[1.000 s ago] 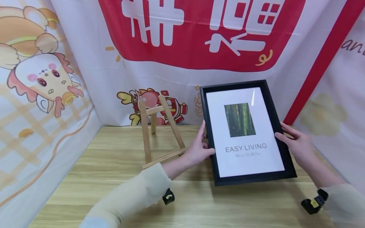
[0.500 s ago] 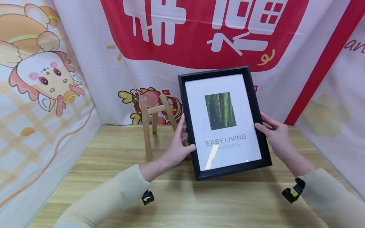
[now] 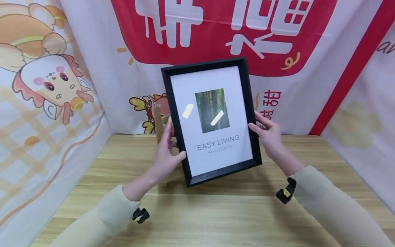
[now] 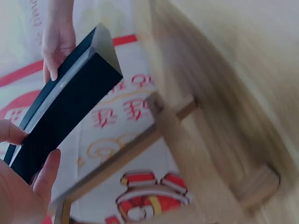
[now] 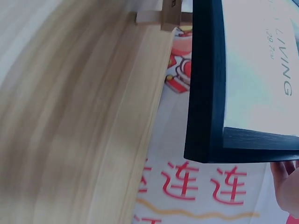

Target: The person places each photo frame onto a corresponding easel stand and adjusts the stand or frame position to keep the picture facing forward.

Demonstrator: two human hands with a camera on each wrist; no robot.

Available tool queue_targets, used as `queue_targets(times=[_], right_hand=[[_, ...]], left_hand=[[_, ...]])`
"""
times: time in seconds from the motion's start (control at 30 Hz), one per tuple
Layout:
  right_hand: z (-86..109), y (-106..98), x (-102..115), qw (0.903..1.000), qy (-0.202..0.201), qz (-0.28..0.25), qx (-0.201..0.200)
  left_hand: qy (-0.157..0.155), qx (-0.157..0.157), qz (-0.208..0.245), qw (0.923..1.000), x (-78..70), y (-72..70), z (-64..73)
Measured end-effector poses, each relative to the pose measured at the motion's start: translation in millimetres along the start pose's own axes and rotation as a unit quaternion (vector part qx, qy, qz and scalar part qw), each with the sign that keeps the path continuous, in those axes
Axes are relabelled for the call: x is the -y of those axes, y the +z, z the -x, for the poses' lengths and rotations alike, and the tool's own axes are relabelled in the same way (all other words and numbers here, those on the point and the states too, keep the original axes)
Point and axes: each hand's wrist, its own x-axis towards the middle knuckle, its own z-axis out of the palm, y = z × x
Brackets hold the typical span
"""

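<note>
Held up between both hands is a black picture frame [image 3: 216, 156], tilted, its white insert reading "EASY LIVING" under a small green forest picture. My left hand [image 3: 163, 157] grips its left edge, thumb on the front and fingers behind. On the opposite edge, my right hand [image 3: 270, 137] holds it the same way. Behind the frame stands a small wooden easel [image 3: 158, 120], mostly hidden in the head view. The left wrist view shows more of the easel [image 4: 182, 149], with the frame's black side [image 4: 70, 107] raised apart from it.
The wood-grain table [image 3: 216, 219] runs back to a white cloth backdrop [image 3: 296, 103] with a red panel and cartoon prints. Printed cloth [image 3: 40, 137] also hangs on the left side, and another cloth [image 3: 358, 120] on the right.
Both hands have carried the picture frame leftward and upward, from the right of the easel to in front of it. The easel is now largely covered in the head view.
</note>
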Motion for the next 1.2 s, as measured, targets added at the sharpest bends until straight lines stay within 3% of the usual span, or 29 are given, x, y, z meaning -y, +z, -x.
queue_targets(times=[0.1,0.37,0.5,0.67,0.87,1.2], right_hand=[[-6.1,18,-1,0.9994,-0.019,-0.026,0.011],[-20.5,62,-2,0.9952,-0.083,-0.018,0.047],[-25.9,83,1,0.9908,-0.111,-0.047,0.060],[-29.3,106,2,0.9872,-0.118,-0.085,0.065],[-27.6,124,-7,0.9865,-0.120,-0.100,0.050],[-21.4,136,-35,0.9883,-0.118,-0.089,0.038]], left_hand=[[-0.004,-0.014,-0.009,0.9999,-1.0,-13.3,1.8],[-0.022,-0.043,-0.053,0.9974,-3.5,-46.1,6.6],[-0.014,-0.063,-0.083,0.9945,-2.5,-60.9,7.1],[-0.002,-0.083,-0.121,0.9892,-1.7,-76.8,9.2],[-0.002,-0.093,-0.143,0.9853,0.6,-86.4,12.1],[-0.014,-0.088,-0.162,0.9828,17.5,-91.7,24.0]])
